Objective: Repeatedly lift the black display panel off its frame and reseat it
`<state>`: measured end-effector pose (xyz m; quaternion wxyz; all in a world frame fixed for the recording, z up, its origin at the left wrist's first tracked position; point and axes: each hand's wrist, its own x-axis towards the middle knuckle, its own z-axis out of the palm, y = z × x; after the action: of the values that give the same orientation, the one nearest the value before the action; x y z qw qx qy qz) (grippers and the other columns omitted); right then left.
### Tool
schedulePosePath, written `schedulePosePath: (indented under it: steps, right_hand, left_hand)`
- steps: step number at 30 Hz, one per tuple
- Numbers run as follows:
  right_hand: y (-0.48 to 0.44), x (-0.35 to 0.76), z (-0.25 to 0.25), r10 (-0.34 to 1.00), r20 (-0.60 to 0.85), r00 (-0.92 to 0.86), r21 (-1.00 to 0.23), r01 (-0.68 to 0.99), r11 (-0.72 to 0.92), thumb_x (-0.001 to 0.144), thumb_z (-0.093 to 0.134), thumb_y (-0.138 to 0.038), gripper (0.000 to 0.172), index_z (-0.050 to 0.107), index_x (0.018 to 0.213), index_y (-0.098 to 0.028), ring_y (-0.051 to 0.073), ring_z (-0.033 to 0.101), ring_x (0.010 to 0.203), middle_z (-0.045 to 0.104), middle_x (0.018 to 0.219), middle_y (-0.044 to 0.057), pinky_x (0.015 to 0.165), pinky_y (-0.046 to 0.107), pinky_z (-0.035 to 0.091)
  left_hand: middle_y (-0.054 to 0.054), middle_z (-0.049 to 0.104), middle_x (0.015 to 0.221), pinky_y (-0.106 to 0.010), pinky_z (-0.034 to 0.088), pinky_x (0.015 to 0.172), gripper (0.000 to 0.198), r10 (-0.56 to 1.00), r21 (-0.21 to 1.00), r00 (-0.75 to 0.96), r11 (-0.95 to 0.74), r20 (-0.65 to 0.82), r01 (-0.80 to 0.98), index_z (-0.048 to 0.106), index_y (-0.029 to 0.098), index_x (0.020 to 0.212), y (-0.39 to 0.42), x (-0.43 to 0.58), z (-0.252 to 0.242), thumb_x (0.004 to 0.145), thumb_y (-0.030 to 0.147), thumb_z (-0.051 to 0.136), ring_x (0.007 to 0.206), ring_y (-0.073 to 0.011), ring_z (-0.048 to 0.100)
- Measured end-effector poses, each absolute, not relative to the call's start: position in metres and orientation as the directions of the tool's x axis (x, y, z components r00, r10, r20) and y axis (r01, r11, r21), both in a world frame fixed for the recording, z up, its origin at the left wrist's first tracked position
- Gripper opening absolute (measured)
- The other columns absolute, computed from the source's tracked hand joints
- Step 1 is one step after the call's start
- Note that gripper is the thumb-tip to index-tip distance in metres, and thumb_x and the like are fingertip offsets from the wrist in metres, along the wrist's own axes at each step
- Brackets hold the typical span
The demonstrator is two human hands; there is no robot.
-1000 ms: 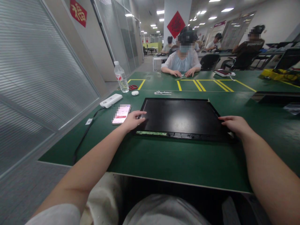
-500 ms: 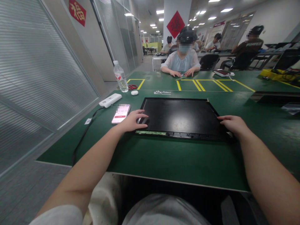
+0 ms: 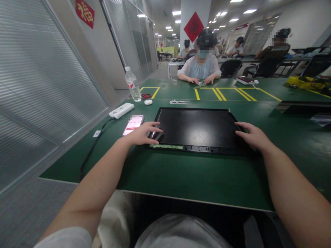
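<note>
A flat black display panel (image 3: 199,129) lies face down on the green table (image 3: 186,172), with a green circuit strip along its near edge. My left hand (image 3: 142,134) rests on the panel's near left corner, fingers spread over the edge. On the near right corner sits my right hand (image 3: 252,135), its fingers stretched out flat on the frame. Neither hand lifts anything.
A phone (image 3: 133,124) lies just left of the panel, beside a white power brick (image 3: 121,110) with a black cable. Farther back stand a water bottle (image 3: 133,85), red scissors (image 3: 146,95), a small white case (image 3: 148,102) and loose parts (image 3: 179,102). A person sits across the table.
My right hand has slid a little inward and forward along the panel's right edge. My left hand has shifted slightly at its corner. The panel stays flat.
</note>
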<state>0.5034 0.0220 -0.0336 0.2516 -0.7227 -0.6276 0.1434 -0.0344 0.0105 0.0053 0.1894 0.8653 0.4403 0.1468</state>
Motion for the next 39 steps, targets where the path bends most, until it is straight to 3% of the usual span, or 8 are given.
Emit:
schedulePosePath:
  steps: [4, 9, 17, 27, 31, 34, 39]
  right_hand:
    - [0.022, 0.500, -0.038, 0.991, 0.125, 0.040, -0.528, 0.849, 0.032, 0.082, 0.068, -0.045, 0.047, 0.076, 0.126, -0.032, 0.030, 0.054, 0.141, 0.063, 0.150, 0.003, 0.120, 0.046, 0.040]
    - [0.024, 0.505, -0.042, 0.995, 0.096, 0.017, -0.497, 0.867, 0.033, 0.082, 0.067, -0.048, 0.040, 0.080, 0.118, -0.033, 0.033, 0.047, 0.148, 0.070, 0.141, 0.000, 0.124, 0.053, 0.034]
    - [0.027, 0.508, -0.043, 0.998, 0.054, 0.025, -0.469, 0.883, 0.003, 0.083, 0.067, -0.047, 0.039, 0.081, 0.118, -0.035, 0.033, 0.047, 0.148, 0.072, 0.137, -0.001, 0.124, 0.053, 0.035]
    - [0.026, 0.506, -0.041, 0.998, 0.061, 0.022, -0.451, 0.893, 0.008, 0.083, 0.068, -0.048, 0.040, 0.081, 0.119, -0.036, 0.034, 0.048, 0.147, 0.071, 0.138, -0.002, 0.125, 0.054, 0.033]
    - [0.025, 0.505, -0.039, 0.998, 0.066, 0.020, -0.450, 0.893, 0.011, 0.083, 0.069, -0.047, 0.038, 0.081, 0.117, -0.036, 0.033, 0.050, 0.146, 0.071, 0.138, -0.002, 0.124, 0.052, 0.036]
    - [0.023, 0.503, -0.037, 0.997, 0.069, 0.028, -0.450, 0.893, 0.006, 0.083, 0.069, -0.045, 0.037, 0.081, 0.116, -0.035, 0.033, 0.050, 0.146, 0.072, 0.137, -0.002, 0.123, 0.051, 0.037]
    - [0.020, 0.499, -0.036, 0.995, 0.086, 0.059, -0.451, 0.892, -0.014, 0.084, 0.066, -0.044, 0.035, 0.081, 0.114, -0.035, 0.031, 0.054, 0.142, 0.073, 0.136, -0.002, 0.121, 0.048, 0.040]
  left_hand:
    - [-0.012, 0.055, 0.159, -0.052, 0.040, 0.119, 0.064, 0.815, 0.497, 0.575, -0.531, 0.077, 0.686, 0.078, 0.030, 0.128, 0.010, -0.034, 0.007, 0.074, 0.065, 0.081, 0.144, -0.0390, 0.052]
    - [-0.011, 0.060, 0.154, -0.049, 0.042, 0.118, 0.059, 0.815, 0.493, 0.574, -0.534, 0.082, 0.687, 0.080, 0.030, 0.123, 0.010, -0.031, 0.008, 0.075, 0.064, 0.080, 0.141, -0.0375, 0.056]
    - [-0.011, 0.062, 0.152, -0.049, 0.043, 0.117, 0.053, 0.801, 0.466, 0.593, -0.559, 0.086, 0.686, 0.081, 0.028, 0.122, 0.008, -0.029, 0.009, 0.078, 0.056, 0.079, 0.140, -0.0372, 0.057]
    - [-0.010, 0.066, 0.148, -0.049, 0.041, 0.119, 0.062, 0.837, 0.450, 0.538, -0.519, 0.096, 0.727, 0.080, 0.028, 0.122, 0.007, -0.027, 0.009, 0.072, 0.065, 0.080, 0.140, -0.0373, 0.057]
    - [-0.014, 0.062, 0.150, -0.046, 0.042, 0.119, 0.063, 0.871, 0.445, 0.467, -0.482, 0.153, 0.754, 0.078, 0.023, 0.125, 0.007, -0.022, 0.003, 0.082, 0.067, 0.069, 0.138, -0.0358, 0.058]
    - [-0.017, 0.051, 0.159, -0.046, 0.036, 0.123, 0.063, 0.901, 0.442, 0.383, -0.434, 0.206, 0.785, 0.070, 0.017, 0.137, 0.009, -0.017, -0.005, 0.093, 0.061, 0.058, 0.146, -0.0346, 0.050]
    - [-0.021, 0.047, 0.161, -0.051, 0.030, 0.126, 0.065, 0.952, 0.441, 0.220, -0.295, 0.214, 0.848, 0.059, 0.012, 0.147, 0.016, -0.016, -0.019, 0.094, 0.050, 0.058, 0.151, -0.0382, 0.042]
